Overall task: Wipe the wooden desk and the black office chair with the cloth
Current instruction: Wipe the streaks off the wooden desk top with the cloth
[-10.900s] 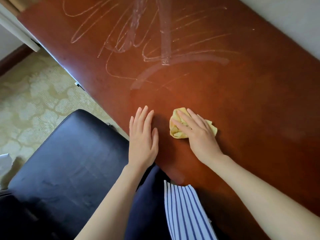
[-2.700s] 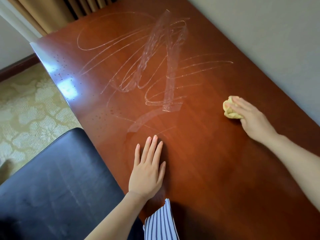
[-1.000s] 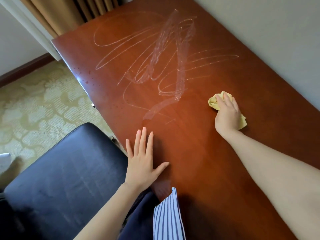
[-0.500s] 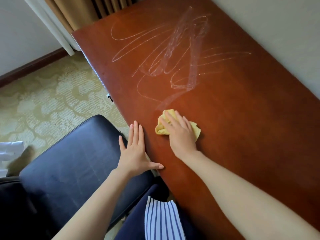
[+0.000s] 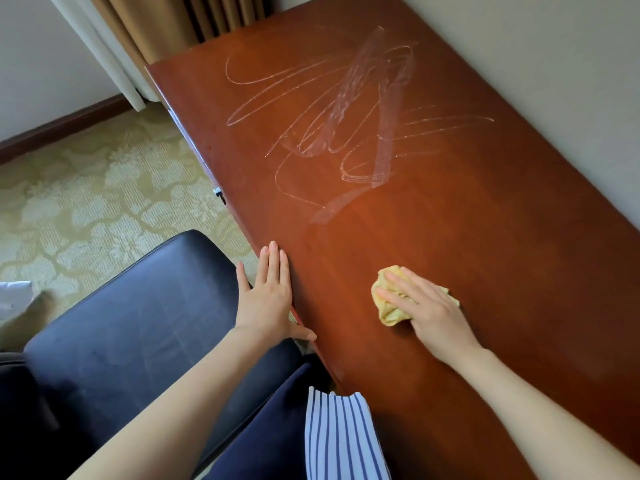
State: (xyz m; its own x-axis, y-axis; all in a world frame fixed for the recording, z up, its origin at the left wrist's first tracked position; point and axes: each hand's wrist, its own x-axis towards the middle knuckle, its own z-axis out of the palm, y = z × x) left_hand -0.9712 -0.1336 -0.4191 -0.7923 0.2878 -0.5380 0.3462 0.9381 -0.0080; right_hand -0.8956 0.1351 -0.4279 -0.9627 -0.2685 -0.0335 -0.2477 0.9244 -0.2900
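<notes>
The reddish-brown wooden desk (image 5: 467, 237) runs from the far left to the near right, with pale wet wipe streaks (image 5: 353, 126) across its far half. My right hand (image 5: 426, 310) holds a bunched yellow cloth (image 5: 388, 310) down on the desk's near-middle surface, its fingers lying over the top of the cloth. My left hand (image 5: 268, 296) lies flat with straight fingers along the desk's front edge, the thumb on the desk top. The black office chair (image 5: 131, 327) has its seat just left of the desk, under my left forearm.
A wall (image 5: 554, 64) runs along the desk's right side. Brown curtains (image 5: 180, 22) hang past the desk's far end. Patterned beige carpet (image 5: 86, 202) covers the floor at left, with a white object (image 5: 14, 299) at the left frame edge. A small metal drawer handle (image 5: 219, 192) sticks out of the desk front.
My right hand has slid the cloth rightward, away from the front edge and my left hand, toward the desk's middle. My left hand stays at the edge.
</notes>
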